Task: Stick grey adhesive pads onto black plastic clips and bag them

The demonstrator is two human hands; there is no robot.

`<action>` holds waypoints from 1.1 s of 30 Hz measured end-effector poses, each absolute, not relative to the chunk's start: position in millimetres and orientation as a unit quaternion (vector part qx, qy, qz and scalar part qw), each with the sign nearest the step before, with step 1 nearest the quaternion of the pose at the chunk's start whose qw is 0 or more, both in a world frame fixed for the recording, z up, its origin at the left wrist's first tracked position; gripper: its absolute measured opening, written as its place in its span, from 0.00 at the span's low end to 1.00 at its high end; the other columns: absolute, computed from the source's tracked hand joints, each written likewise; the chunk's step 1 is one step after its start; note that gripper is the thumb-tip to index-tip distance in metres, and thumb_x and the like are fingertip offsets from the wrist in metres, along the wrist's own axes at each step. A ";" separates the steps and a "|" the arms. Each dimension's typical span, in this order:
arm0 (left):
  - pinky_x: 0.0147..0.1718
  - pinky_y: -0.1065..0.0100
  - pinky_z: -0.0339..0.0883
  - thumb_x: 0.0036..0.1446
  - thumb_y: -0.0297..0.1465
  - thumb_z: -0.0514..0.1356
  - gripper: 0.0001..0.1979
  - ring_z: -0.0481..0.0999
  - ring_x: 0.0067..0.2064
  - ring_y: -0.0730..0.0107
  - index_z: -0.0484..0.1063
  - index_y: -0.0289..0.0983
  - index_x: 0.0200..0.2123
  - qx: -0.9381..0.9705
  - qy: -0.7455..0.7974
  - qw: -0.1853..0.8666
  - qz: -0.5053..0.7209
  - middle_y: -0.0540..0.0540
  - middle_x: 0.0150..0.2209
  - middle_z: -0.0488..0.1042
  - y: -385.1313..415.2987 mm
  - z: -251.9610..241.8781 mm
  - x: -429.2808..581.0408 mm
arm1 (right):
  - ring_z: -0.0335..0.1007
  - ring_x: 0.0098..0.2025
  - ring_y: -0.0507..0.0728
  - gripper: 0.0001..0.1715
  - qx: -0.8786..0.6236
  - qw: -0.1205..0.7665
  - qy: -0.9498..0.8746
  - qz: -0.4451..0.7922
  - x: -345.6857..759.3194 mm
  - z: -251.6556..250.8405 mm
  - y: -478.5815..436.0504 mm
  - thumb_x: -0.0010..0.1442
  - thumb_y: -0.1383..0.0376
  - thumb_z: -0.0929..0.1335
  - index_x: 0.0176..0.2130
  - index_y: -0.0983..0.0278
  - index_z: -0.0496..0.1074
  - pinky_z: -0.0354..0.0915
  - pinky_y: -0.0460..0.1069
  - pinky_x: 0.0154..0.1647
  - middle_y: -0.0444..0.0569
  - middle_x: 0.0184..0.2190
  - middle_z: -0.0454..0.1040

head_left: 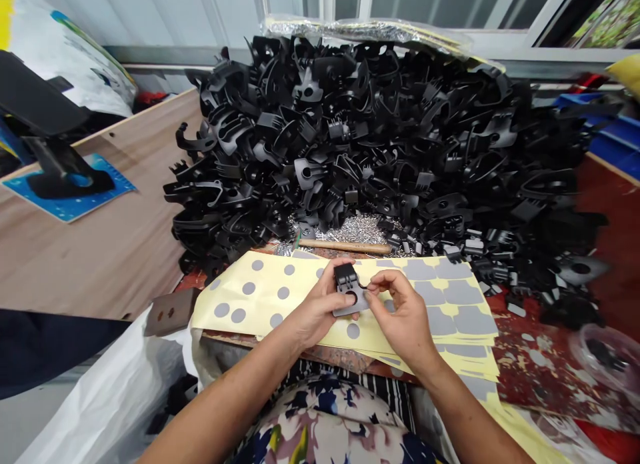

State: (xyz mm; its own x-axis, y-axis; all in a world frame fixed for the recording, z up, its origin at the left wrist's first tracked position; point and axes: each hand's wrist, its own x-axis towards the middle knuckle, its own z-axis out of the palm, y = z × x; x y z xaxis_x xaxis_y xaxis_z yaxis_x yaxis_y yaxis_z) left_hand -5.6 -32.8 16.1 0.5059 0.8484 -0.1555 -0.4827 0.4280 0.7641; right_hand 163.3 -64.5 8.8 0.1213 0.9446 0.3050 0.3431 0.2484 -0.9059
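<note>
My left hand (323,304) is closed around a small black plastic bracket (346,275), which has a hinged block at its top, a round hole and a flat greyish lower face. The left thumb lies across that face near the hole. My right hand (407,317) pinches at the bracket's right edge with thumb and forefinger; exactly what lies between those fingertips is partly hidden. Beneath both hands spread yellow backing sheets (300,317), bearing grey round stickers (277,320) on the left and larger grey shaped stickers (463,293) on the right.
A big heap of black plastic parts (380,137) fills the back. In front of it lie small metal pins (357,229) and a wooden-handled tool (345,247). A brown block (171,312) is at left, a clear tub (607,357) at right, and a black stand (70,171) far left.
</note>
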 end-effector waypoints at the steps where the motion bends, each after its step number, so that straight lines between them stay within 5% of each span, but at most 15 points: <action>1: 0.29 0.68 0.74 0.52 0.30 0.71 0.31 0.74 0.35 0.68 0.63 0.45 0.56 0.351 0.293 0.780 0.427 0.50 0.41 0.70 -34.2 13.8 -2.8 | 0.74 0.40 0.58 0.11 -0.543 0.509 -0.617 0.255 161.7 10.9 -66.4 0.61 0.70 0.70 0.42 0.56 0.70 0.71 0.54 0.44 0.44 0.36 0.74; 10: 0.17 0.72 0.68 0.56 0.34 0.70 0.26 0.71 0.22 0.77 0.61 0.44 0.52 0.394 0.397 0.681 0.473 0.54 0.37 0.67 -44.0 -1.5 11.3 | 0.72 0.43 0.59 0.12 -0.538 0.489 -0.669 0.157 154.2 15.0 -68.9 0.63 0.73 0.68 0.41 0.56 0.67 0.73 0.55 0.44 0.48 0.42 0.66; 15: 0.16 0.73 0.66 0.58 0.36 0.69 0.26 0.70 0.20 0.76 0.58 0.44 0.53 0.357 0.376 0.696 0.497 0.56 0.33 0.68 -45.5 -9.9 12.1 | 0.71 0.45 0.61 0.16 -0.509 0.389 -0.760 -0.114 151.1 12.8 -78.2 0.66 0.72 0.68 0.50 0.57 0.70 0.69 0.59 0.49 0.54 0.49 0.69; 18: 0.15 0.75 0.64 0.55 0.35 0.71 0.29 0.67 0.22 0.77 0.59 0.44 0.53 0.324 0.370 0.701 0.517 0.57 0.32 0.66 -44.6 -14.1 11.0 | 0.70 0.49 0.67 0.23 -0.551 0.342 -0.728 -0.223 156.7 16.7 -81.4 0.63 0.62 0.75 0.55 0.59 0.69 0.64 0.66 0.53 0.60 0.54 0.69; 21: 0.16 0.75 0.65 0.53 0.34 0.71 0.29 0.64 0.23 0.77 0.60 0.44 0.54 0.302 0.352 0.725 0.509 0.57 0.31 0.64 -44.5 -9.3 9.2 | 0.71 0.51 0.69 0.24 -0.571 0.361 -0.731 -0.092 162.9 18.2 -80.0 0.64 0.55 0.74 0.55 0.60 0.67 0.66 0.65 0.52 0.59 0.51 0.73; 24: 0.22 0.73 0.72 0.53 0.31 0.68 0.27 0.69 0.29 0.74 0.63 0.44 0.55 0.324 0.309 0.780 0.436 0.53 0.35 0.66 -47.5 6.6 -3.8 | 0.76 0.43 0.60 0.12 -0.544 0.397 -0.720 0.168 162.8 14.2 -76.8 0.70 0.60 0.67 0.53 0.57 0.66 0.71 0.55 0.45 0.49 0.41 0.76; 27: 0.33 0.68 0.77 0.54 0.28 0.66 0.30 0.75 0.40 0.67 0.65 0.47 0.60 0.400 0.301 0.786 0.363 0.49 0.44 0.70 -60.2 33.4 -51.5 | 0.77 0.39 0.57 0.14 -0.524 0.398 -0.698 0.283 156.4 8.0 -73.4 0.71 0.60 0.67 0.55 0.57 0.66 0.73 0.52 0.42 0.45 0.36 0.77; 30: 0.44 0.62 0.78 0.64 0.30 0.60 0.28 0.77 0.48 0.60 0.64 0.49 0.66 0.528 0.431 0.637 0.359 0.45 0.50 0.74 -96.6 67.5 -138.3 | 0.77 0.47 0.61 0.15 -0.467 0.347 -0.778 0.238 145.6 -2.5 -70.4 0.71 0.59 0.67 0.56 0.57 0.69 0.73 0.56 0.49 0.50 0.45 0.79; 33: 0.53 0.60 0.75 0.69 0.34 0.56 0.24 0.78 0.54 0.54 0.67 0.50 0.66 0.630 0.587 0.396 0.318 0.43 0.59 0.76 -149.6 92.7 -229.5 | 0.68 0.64 0.69 0.21 -0.404 0.287 -0.859 0.128 133.0 -21.3 -68.8 0.70 0.57 0.69 0.59 0.59 0.71 0.68 0.64 0.61 0.58 0.61 0.73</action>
